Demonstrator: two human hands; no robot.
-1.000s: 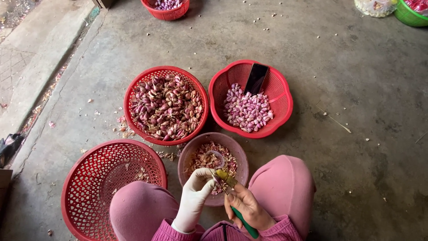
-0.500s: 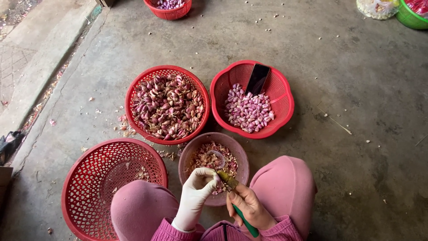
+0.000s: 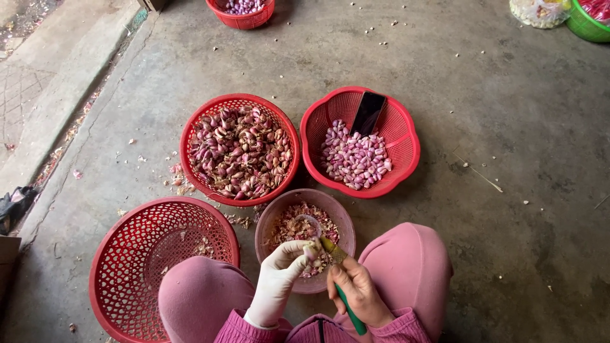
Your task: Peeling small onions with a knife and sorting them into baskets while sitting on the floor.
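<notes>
Since half a second before, little had moved: my hands had drifted a touch toward my knees over the bowl, and the knife blade sat at much the same slant against the clove. The shallot clove (image 3: 311, 250) was pinched in the fingertips of my gloved left hand (image 3: 281, 272), closed around it just above the near rim of the pinkish bowl of peelings (image 3: 267, 223). My bare right hand (image 3: 357, 293) was wrapped shut on the green-handled paring knife (image 3: 343, 287), its blade tip touching the clove from the right, so the clove lay between the two grips, held by the left and worked by the right. I judged the risk to be the blade slipping off the slick skin toward my gloved fingertips, since they sat right beside the edge; a loose pinch could also let the clove drop into the peelings, where it would be hard to pick out. Beyond the bowl stood the round red basket of unpeeled shallots (image 3: 190, 141), touching the bowl's far rim, and to its right the scalloped red basket of peeled cloves (image 3: 406, 166), with a dark phone (image 3: 369, 112) leaning inside its far wall. To my left, against my knee (image 3: 197, 293), lay the nearly empty red mesh basket (image 3: 114, 254). Scraps of skin dotted the concrete floor (image 3: 521, 127) around them.
</notes>
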